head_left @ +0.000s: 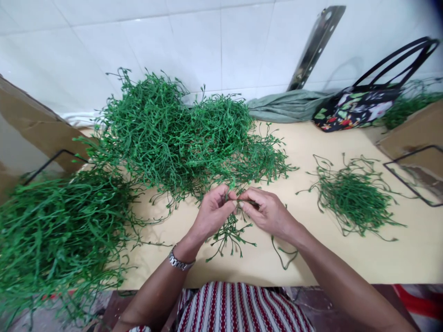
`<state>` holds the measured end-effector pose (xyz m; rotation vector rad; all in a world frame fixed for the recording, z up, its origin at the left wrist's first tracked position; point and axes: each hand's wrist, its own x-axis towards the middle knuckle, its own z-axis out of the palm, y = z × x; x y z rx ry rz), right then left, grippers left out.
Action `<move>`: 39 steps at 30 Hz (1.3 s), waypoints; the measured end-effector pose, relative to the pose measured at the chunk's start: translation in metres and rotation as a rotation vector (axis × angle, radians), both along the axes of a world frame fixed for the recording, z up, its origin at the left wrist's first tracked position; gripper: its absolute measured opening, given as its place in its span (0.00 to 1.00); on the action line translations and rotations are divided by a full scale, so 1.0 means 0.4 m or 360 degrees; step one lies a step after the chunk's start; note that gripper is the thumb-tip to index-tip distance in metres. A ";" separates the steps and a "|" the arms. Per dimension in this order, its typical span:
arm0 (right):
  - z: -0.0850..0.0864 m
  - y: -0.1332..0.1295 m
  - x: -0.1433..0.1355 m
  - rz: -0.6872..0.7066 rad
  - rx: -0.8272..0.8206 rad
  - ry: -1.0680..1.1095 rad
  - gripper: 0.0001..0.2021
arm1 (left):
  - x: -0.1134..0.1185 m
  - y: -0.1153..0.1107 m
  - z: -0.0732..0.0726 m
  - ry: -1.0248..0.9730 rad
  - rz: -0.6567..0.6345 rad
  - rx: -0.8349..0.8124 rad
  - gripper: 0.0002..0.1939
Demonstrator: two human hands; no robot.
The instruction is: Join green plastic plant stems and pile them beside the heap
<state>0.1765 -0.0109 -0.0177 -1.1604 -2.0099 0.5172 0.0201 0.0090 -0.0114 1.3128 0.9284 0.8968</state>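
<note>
Green stems (231, 236) fan out toward me, just below my left hand (212, 213) and right hand (269, 213). Both are equally near, fingertips pinched tight around a thin stem (248, 201) lying sideways between them.

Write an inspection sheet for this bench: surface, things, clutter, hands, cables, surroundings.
Surface: pale tabletop, loose green stems around the piles.
Things: green heap at the back, leafy heap at left, smaller pile at right.
Clutter: floral bag, grey-green cloth.
Hands: left hand and right hand pinch thin stems, fingertips close together.
Cables: nothing seen.
Surroundings: tiled wall, metal bracket, cardboard both sides.
</note>
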 end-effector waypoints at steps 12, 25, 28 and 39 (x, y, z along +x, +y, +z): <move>-0.025 -0.030 -0.005 -0.0249 0.0601 -0.0703 0.11 | 0.006 -0.008 -0.010 0.0571 -0.0039 0.0554 0.10; 0.023 -0.046 0.048 -0.0095 -0.0186 0.0191 0.09 | 0.001 -0.005 0.004 -0.0183 -0.0105 -0.0241 0.06; 0.023 -0.055 0.170 -0.0618 0.0207 -0.0143 0.11 | -0.003 0.004 0.001 -0.0282 -0.0123 -0.0332 0.08; -0.044 -0.080 0.437 -0.1249 0.0419 -0.0794 0.11 | 0.024 0.013 0.008 -0.0356 -0.0079 -0.0427 0.05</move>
